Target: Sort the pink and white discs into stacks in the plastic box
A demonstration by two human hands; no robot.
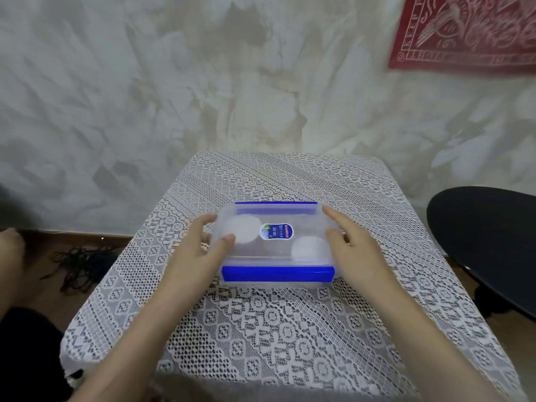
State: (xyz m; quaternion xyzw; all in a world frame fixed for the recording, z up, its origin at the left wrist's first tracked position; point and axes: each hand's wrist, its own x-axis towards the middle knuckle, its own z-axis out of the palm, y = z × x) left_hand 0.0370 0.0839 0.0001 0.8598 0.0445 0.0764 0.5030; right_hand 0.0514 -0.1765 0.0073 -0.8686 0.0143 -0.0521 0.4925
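A clear plastic box point(275, 256) with blue clips on its near and far sides sits closed in the middle of the table, a small label on its lid. Through the lid I see a white disc point(246, 227) at the left and another white disc point(309, 249) at the right; no pink disc shows. My left hand point(200, 248) grips the box's left end, thumb on the lid. My right hand point(353, 248) holds the right end, index finger along the far corner.
The small table point(261, 329) is covered with a white lace cloth. A black round seat point(487, 242) stands close at the right. Dark cords point(81, 265) lie on the wooden floor at the left. A pale wall with a red cloth rises behind.
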